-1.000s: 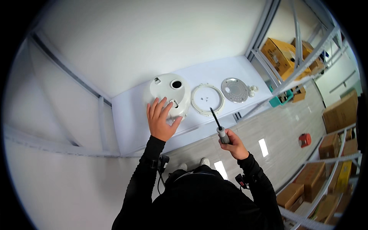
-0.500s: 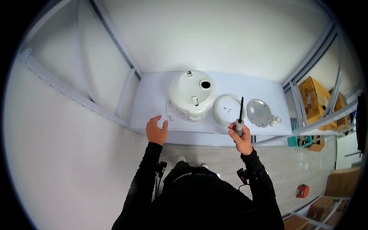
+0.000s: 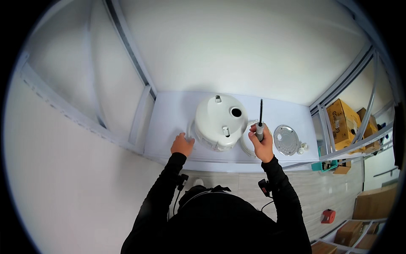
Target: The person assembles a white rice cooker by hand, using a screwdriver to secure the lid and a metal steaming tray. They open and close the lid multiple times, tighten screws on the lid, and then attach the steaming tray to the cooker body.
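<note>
My right hand (image 3: 262, 146) is closed round the grey handle of a screwdriver (image 3: 259, 132), whose dark shaft points up and away. Beneath it lies a white ring (image 3: 247, 146), partly covered by the hand and the appliance. A rounded white appliance that looks like a rice cooker (image 3: 215, 122) stands on the table, with a dark round hole in its top. At its left side, my left hand (image 3: 182, 146) has thumb and fingers apart, close to a thin white curved part (image 3: 190, 128); whether they touch cannot be made out.
A perforated metal disc (image 3: 286, 140) and small white round parts (image 3: 303, 148) lie to the right on the white table (image 3: 169, 110). Metal frame posts flank the table. Cardboard boxes (image 3: 344, 122), a teal bin (image 3: 324, 165) and a red object (image 3: 328, 216) are farther right.
My left hand has moved in toward the appliance's side. The screwdriver has shifted slightly left, over the ring, and the small pieces inside the ring are now hidden. The view has shifted.
</note>
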### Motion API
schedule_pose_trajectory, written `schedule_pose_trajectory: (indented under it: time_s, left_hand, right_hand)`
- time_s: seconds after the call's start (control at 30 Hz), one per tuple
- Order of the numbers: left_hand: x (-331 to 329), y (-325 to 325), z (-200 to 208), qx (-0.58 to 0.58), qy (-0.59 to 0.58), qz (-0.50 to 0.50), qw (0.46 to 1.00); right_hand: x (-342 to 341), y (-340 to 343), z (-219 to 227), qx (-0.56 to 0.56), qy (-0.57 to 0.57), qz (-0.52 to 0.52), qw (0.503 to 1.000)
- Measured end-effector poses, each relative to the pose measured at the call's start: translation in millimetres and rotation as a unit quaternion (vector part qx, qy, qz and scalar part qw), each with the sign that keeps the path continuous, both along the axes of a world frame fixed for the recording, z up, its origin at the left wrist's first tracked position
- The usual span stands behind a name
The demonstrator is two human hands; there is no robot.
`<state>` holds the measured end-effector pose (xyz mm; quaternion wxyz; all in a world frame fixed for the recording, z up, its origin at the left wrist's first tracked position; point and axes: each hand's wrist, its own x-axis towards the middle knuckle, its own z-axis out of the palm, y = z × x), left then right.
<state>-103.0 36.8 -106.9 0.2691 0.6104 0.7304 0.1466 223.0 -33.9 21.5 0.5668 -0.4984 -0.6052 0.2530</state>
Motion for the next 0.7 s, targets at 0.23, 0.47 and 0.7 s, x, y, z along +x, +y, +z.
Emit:
schedule_pose_trajectory:
  time_s: [0.23, 0.47, 0.7]
  left_hand:
    - [6, 30, 14, -0.026, 0.067, -0.078, 0.994]
    - [-8, 55, -8, -0.012, 0.038, -0.107, 0.993]
    - [-34, 66, -20, 0.015, -0.111, -0.062, 0.992]
  right_hand:
    - [-23, 20, -8, -0.014, -0.092, -0.098, 0.991]
    - [-38, 29, -1, -0.015, -0.143, -0.173, 0.974]
    - [-33, 33, 9, -0.112, -0.133, -0.188, 0.967]
